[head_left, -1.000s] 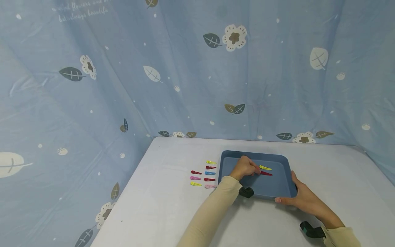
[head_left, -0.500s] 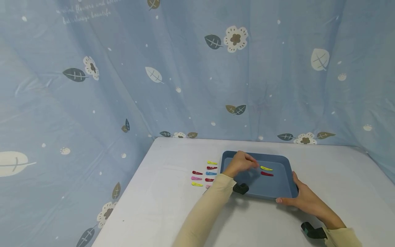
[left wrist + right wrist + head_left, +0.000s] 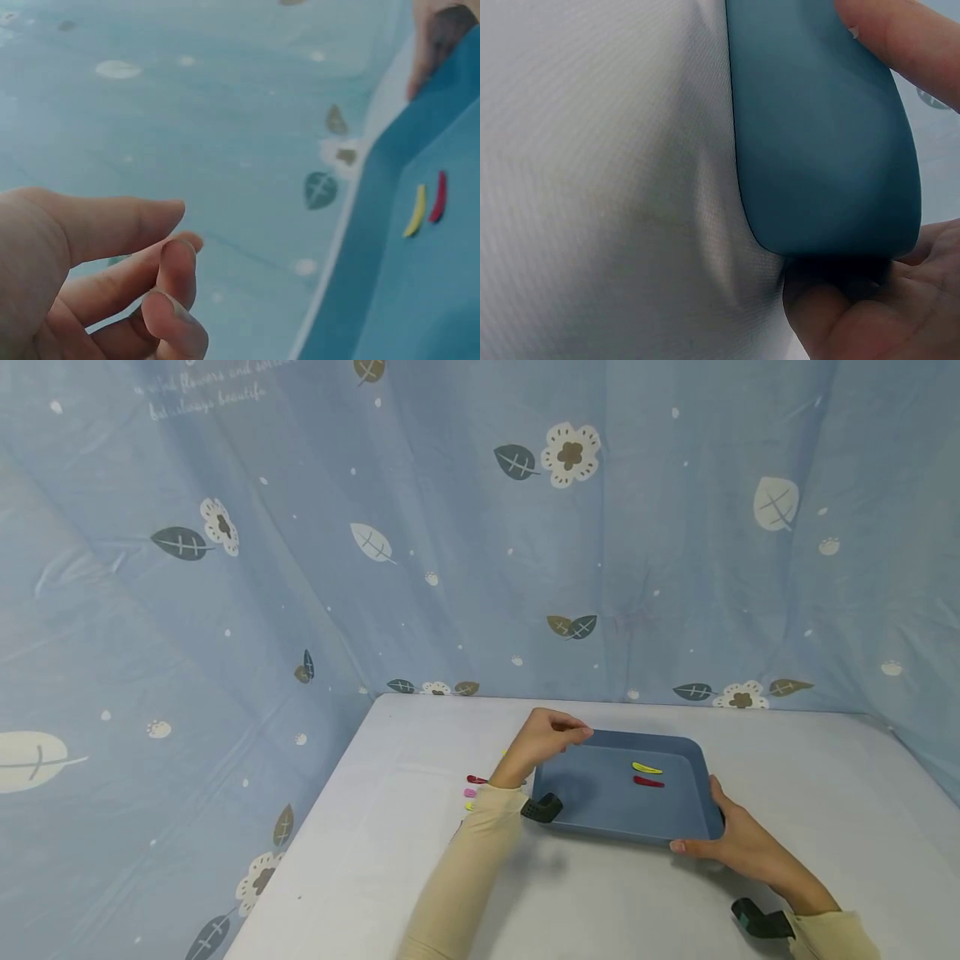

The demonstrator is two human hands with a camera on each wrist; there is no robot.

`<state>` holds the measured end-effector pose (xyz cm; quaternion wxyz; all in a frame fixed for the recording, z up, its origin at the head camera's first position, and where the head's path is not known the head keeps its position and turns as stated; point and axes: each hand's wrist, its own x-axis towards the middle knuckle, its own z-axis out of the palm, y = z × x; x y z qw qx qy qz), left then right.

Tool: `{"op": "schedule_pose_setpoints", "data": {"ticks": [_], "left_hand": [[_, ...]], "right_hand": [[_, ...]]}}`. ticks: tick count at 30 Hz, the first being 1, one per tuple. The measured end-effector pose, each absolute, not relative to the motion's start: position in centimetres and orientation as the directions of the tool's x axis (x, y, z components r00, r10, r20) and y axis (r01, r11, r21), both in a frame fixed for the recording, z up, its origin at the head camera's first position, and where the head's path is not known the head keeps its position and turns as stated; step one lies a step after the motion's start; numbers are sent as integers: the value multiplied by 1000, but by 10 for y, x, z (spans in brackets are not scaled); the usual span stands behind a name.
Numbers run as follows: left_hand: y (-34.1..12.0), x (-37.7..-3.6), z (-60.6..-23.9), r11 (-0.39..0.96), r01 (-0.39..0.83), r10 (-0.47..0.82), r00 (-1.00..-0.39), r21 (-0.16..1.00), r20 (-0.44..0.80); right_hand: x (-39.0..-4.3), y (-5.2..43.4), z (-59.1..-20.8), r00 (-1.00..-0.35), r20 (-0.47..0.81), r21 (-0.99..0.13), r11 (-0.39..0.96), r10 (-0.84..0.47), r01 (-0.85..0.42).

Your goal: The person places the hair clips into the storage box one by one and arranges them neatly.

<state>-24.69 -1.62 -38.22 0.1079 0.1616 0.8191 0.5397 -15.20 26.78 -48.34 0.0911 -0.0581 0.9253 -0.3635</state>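
A blue tray (image 3: 600, 806) lies on the table, holding a yellow snap hair clip (image 3: 647, 768) and a red snap hair clip (image 3: 648, 782) side by side. My left hand (image 3: 542, 739) hovers by the tray's far left corner. In the left wrist view its fingers (image 3: 127, 225) are loosely bent, with nothing between thumb and fingertips. At the tray's near right corner my right hand (image 3: 750, 843) grips the edge. The right wrist view shows the thumb and fingers on either side of the tray corner (image 3: 817, 150).
Left of the tray, more hair clips lie on the white table (image 3: 397, 827), partly hidden by my left forearm. Among them show a red clip (image 3: 476, 779) and a pink clip (image 3: 470, 792). A blue patterned curtain (image 3: 450, 568) hangs behind.
My left hand has let go of the red hair clip, which stays in the tray below the yellow one. That hand has moved up and left. My right hand keeps its place.
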Motion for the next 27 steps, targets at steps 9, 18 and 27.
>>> {"op": "schedule_pose_setpoints", "data": {"ticks": [9,18,27], "left_hand": [[-57,-233,-363,320,229,352,-930,919,109],[-92,-244,-380,297,226,228,-960,928,161],[-112,-235,-384,284,237,128,-970,929,208]], "right_hand": [[-153,272,-485,-967,-148,-742,670,-208,-30],[-151,269,-486,-967,-152,-749,663,-206,-23],[-152,269,-486,-969,-139,-764,644,-204,-26]]}}
